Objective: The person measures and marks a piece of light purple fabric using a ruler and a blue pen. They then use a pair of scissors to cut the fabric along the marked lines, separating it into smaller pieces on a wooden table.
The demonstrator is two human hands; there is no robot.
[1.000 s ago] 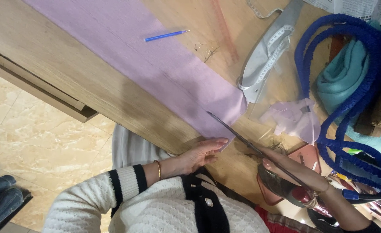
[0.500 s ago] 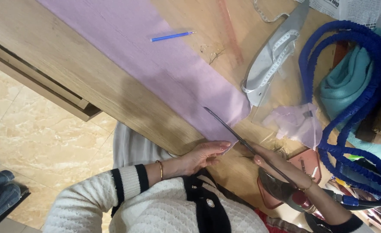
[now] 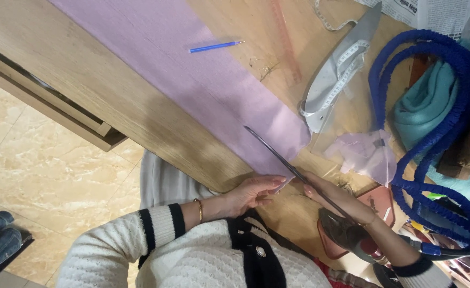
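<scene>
Left hand point(image 3: 253, 192) and right hand point(image 3: 336, 198) bare; cream cable-knit sweater point(image 3: 203, 261) with black-striped cuffs and black front placket bearing a pale button point(image 3: 260, 252); thin gold bangle point(image 3: 199, 209) at left wrist

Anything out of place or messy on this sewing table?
Mostly orderly. Small lilac offcuts lie loose beside the lilac fabric, and thread scraps litter the wooden table. A blue pen rests on the fabric.
</scene>
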